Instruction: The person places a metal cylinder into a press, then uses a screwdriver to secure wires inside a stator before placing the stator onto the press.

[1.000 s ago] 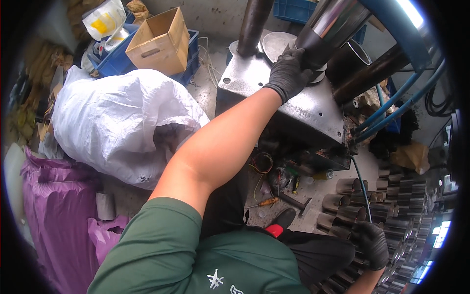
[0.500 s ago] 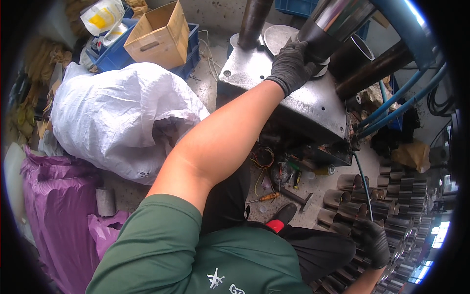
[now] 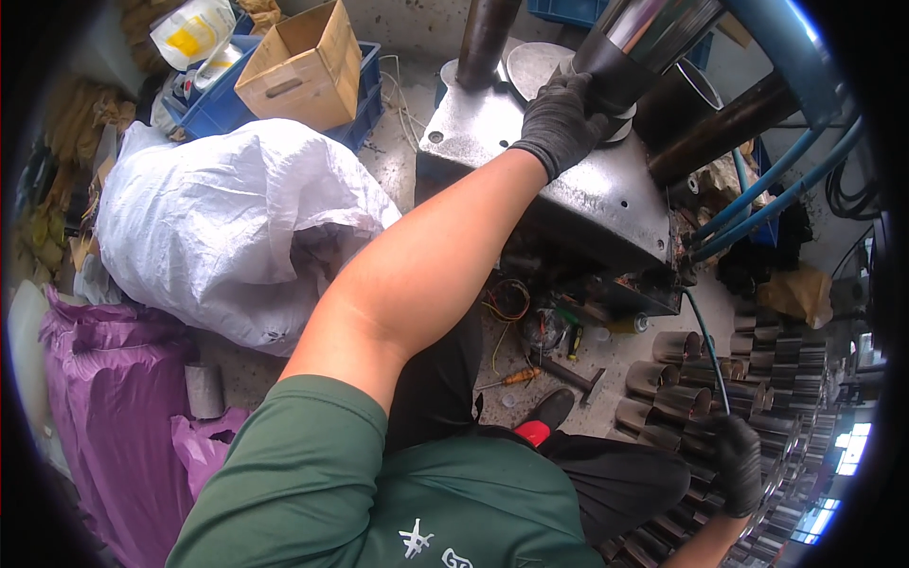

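Observation:
My left hand (image 3: pixel 561 121), in a black glove, reaches up to the machine. Its fingers curl at the left side of a dark cylinder (image 3: pixel 617 78), below a shiny metal cylinder (image 3: pixel 653 33). A thin grey edge shows by the fingertips; what they hold is hidden. Under the hand lies the machine's metal plate (image 3: pixel 606 204), with a round disc (image 3: pixel 540 68) on it beside the hand. My right hand (image 3: pixel 737 466), also gloved in black, is closed around the end of a thin blue-green rod (image 3: pixel 708 346) that rises from beside the machine.
Rows of shiny metal cups (image 3: pixel 682 402) stand at the right. Blue hoses (image 3: pixel 762 199) run beside the machine. A white sack (image 3: pixel 237 227), a purple sack (image 3: pixel 114 417) and a cardboard box (image 3: pixel 303 71) are at the left. A hammer (image 3: pixel 573 379) and a screwdriver (image 3: pixel 516 377) lie on the floor.
My right hand has moved slightly up and to the right, and the rod's end has swung with it. My left hand stays in nearly the same place by the dark cylinder.

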Action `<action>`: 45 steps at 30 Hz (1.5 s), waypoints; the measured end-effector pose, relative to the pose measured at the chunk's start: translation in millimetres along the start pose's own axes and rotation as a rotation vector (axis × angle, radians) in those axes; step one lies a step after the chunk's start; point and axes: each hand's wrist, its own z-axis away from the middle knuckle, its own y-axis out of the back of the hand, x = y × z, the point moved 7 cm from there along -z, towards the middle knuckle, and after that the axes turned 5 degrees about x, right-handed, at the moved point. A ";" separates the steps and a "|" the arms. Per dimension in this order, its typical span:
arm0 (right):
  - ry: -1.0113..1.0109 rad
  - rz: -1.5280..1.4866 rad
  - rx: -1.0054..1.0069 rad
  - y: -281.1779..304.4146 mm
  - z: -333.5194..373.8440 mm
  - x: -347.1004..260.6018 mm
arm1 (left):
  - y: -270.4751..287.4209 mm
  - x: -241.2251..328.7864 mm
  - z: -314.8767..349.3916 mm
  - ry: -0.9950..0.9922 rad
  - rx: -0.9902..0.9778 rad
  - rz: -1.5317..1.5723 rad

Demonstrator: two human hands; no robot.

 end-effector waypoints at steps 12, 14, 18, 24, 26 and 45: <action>-0.188 -0.123 -0.078 -9.6 3.3 -7.5 | -2.6 -5.2 -1.1 -0.012 0.012 -0.030; -0.239 -0.217 -0.022 -6.3 3.6 -4.5 | -2.8 -4.6 -0.9 -0.005 0.006 -0.013; -0.217 -0.230 0.006 -9.9 5.2 2.5 | -2.4 -1.9 -0.6 -0.017 0.016 -0.027; -0.277 -0.239 0.046 -9.4 4.8 -14.0 | -3.1 -4.7 -0.1 -0.024 0.026 -0.053; -0.338 -0.243 -0.027 -11.2 8.6 -8.2 | -2.7 -3.6 -0.5 -0.012 0.012 -0.049; 0.401 0.326 0.845 104.1 -32.5 -29.6 | 14.1 -8.6 0.5 0.068 -0.058 0.047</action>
